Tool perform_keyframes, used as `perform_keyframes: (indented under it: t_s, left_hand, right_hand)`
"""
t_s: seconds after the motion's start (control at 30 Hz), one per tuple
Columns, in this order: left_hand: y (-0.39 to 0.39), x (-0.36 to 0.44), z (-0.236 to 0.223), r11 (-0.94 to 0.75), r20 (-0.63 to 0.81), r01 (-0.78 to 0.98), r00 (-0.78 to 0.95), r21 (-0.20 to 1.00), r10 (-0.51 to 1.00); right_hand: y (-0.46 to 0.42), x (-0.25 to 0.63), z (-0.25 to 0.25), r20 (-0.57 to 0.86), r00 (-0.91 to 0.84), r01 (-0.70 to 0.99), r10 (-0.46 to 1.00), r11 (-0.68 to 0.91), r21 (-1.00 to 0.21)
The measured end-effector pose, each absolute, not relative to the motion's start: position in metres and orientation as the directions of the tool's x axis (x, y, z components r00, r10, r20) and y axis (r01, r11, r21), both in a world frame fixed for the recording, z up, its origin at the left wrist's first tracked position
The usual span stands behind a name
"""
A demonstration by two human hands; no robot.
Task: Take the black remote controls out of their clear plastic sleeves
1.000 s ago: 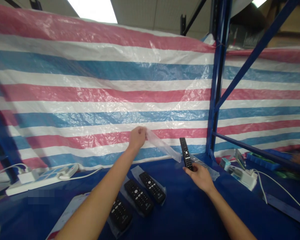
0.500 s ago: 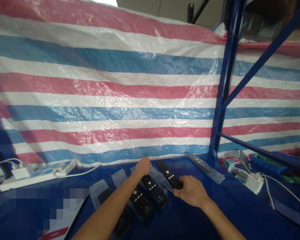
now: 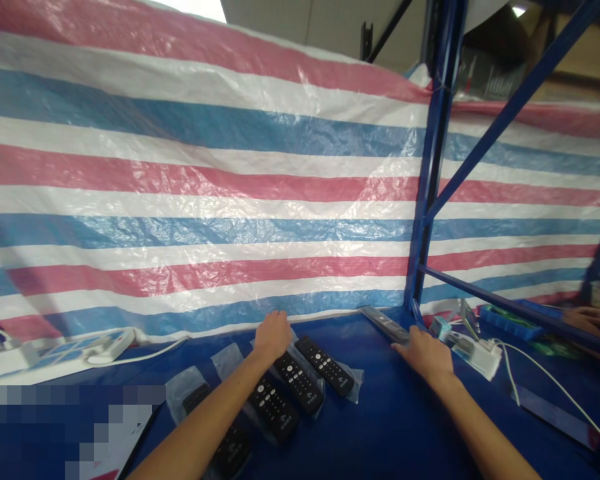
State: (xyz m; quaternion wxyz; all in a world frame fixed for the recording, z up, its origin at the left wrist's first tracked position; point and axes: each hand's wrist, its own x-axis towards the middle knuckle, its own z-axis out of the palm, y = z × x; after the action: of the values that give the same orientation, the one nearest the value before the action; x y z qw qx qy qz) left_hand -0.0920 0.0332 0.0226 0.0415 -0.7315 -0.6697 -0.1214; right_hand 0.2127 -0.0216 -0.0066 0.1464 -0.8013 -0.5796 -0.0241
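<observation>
Several black remote controls in clear plastic bags lie side by side on the blue table. My left hand has its fingers curled over the far end of one remote control; the fingertips are hidden. Just right of it lies another remote control, its bag showing around the near end. Under my left forearm, a remote control and a further one are partly covered. Out to the right, my right hand is closed on the near end of a bagged remote control lying by the blue post.
A white power strip with a cable lies at the left. A striped plastic sheet hangs behind the table. The blue rack post stands at right, near white chargers and a blue tray. Another person's hand shows far right.
My right hand has let go of the remote control beside my left hand and moved right onto the bagged one by the post. My left hand keeps its place. The view has turned slightly right.
</observation>
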Motion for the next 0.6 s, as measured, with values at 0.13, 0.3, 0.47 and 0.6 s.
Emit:
perform_keyframes:
  t_s: [0.13,0.3,0.47,0.6]
  left_hand:
    - [0.028,-0.085,0.026,-0.137,0.242,0.985,0.110,0.100,0.964]
    - [0.021,-0.065,0.024,-0.214,0.240,0.971,0.183,0.109,0.953]
    - [0.018,-0.044,0.020,-0.293,0.220,0.947,0.261,0.132,0.940]
    - [0.026,-0.029,0.013,-0.322,0.193,0.932,0.289,0.165,0.938]
  right_hand:
    - [-0.020,0.228,-0.014,0.144,0.259,0.951,0.955,-0.226,-0.212]
    - [-0.026,0.204,-0.018,0.106,0.031,0.968,0.994,-0.004,-0.250]
    - [-0.037,0.186,-0.016,0.094,-0.187,0.920,0.978,0.208,-0.333]
    - [-0.044,0.182,-0.016,0.105,-0.331,0.773,0.938,0.334,-0.540]
